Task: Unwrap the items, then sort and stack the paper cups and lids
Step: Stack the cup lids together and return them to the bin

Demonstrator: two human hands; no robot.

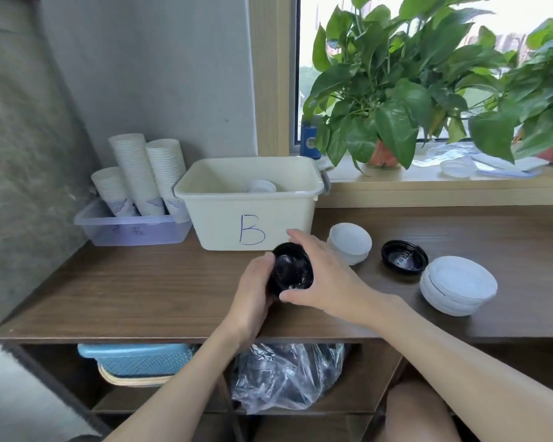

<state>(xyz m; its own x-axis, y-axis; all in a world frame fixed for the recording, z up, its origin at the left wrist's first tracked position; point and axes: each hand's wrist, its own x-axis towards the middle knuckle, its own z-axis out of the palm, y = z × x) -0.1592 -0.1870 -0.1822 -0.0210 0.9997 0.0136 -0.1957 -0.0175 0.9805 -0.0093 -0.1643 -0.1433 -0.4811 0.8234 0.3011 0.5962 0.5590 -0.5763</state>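
Above the middle of the wooden table (125,291) I hold a stack of black lids (290,270) tilted toward me. My left hand (253,291) grips it from the left and below; my right hand (320,275) curls around its right side, thumb under the rim. More black lids (403,257) lie on the table to the right. Two piles of white lids rest there too, one behind my right hand (351,242), one at the right (457,284). Stacked paper cups (141,177) lean in a clear tray (131,231) at the back left.
A cream bin marked "B" (249,215) stands behind my hands with a white lid inside. Potted plants (396,100) and plastic wrappers (479,164) sit on the window sill. Under the table are a blue basket (134,358) and a crumpled clear bag (284,374).
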